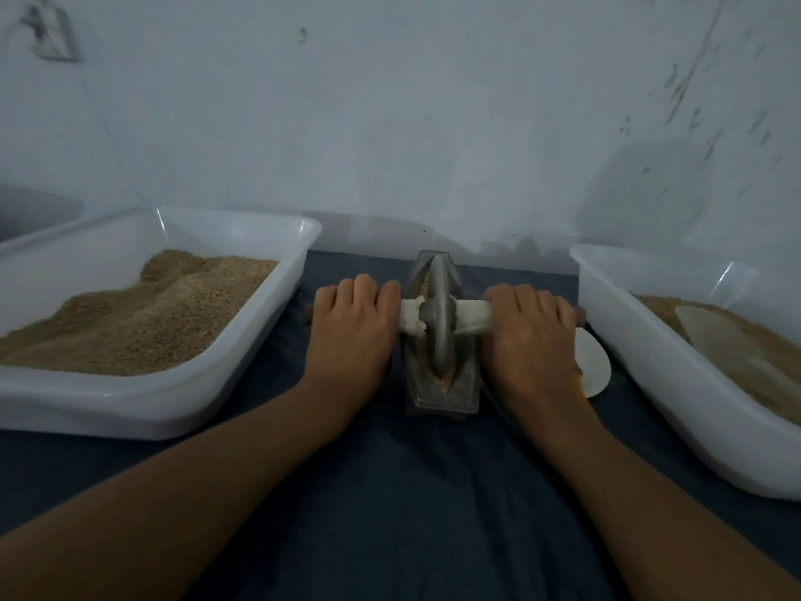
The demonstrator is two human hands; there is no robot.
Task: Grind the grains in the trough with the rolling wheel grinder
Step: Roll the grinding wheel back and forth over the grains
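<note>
From the head view, my left hand (pixel 352 323) and right hand (pixel 529 329) each curl round one end of the axle (pixel 472 317), clamped on it, with the wheel (pixel 438 314) standing upright in the trough (pixel 442 383) at twelve o'clock from me, between the two tubs. Grains (pixel 444 375) lie at the trough's six o'clock end. If I press unevenly, the wheel may tilt and climb the wall, flicking grains onto the cloth (pixel 390 492), or the trough may skid.
</note>
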